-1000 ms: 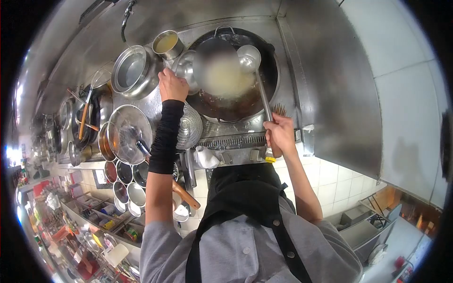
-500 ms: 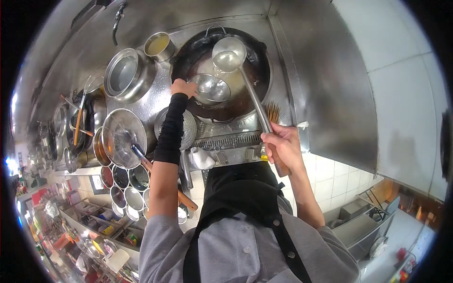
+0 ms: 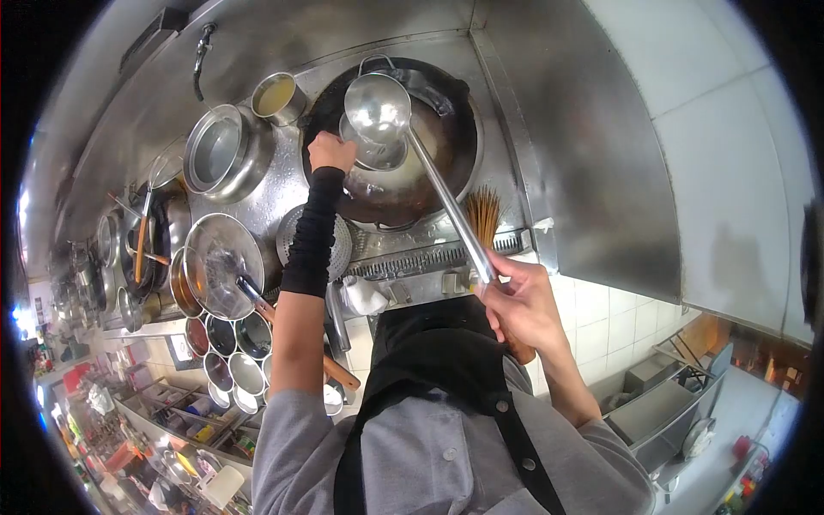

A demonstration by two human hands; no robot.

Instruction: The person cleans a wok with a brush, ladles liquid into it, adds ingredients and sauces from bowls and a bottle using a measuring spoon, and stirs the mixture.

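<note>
In my right hand [image 3: 522, 300] is the long handle of a metal ladle [image 3: 378, 106], fingers wrapped near its wooden end. The ladle's head is above a metal bowl [image 3: 386, 158] and hides much of it. My left hand [image 3: 331, 152] is closed at the bowl's left rim, gripping it over the wok [image 3: 459, 167]. Pale liquid lies in the bottom of this large dark wok. Whether the ladle touches the bowl cannot be made out.
A bamboo brush [image 3: 486, 216] stands right of the wok. To the left are a small pot of yellowish liquid [image 3: 280, 96], a larger metal pot [image 3: 245, 154], a perforated skimmer [image 3: 342, 249] and a wire strainer [image 3: 225, 257]. Several seasoning containers [image 3: 246, 374] sit lower left. A faucet [image 3: 201, 60] hangs at the back wall.
The ladle's head has swung left from beside the bowl to above it. The bowl and my left hand have risen slightly in view and shifted left. Both hands keep their holds.
</note>
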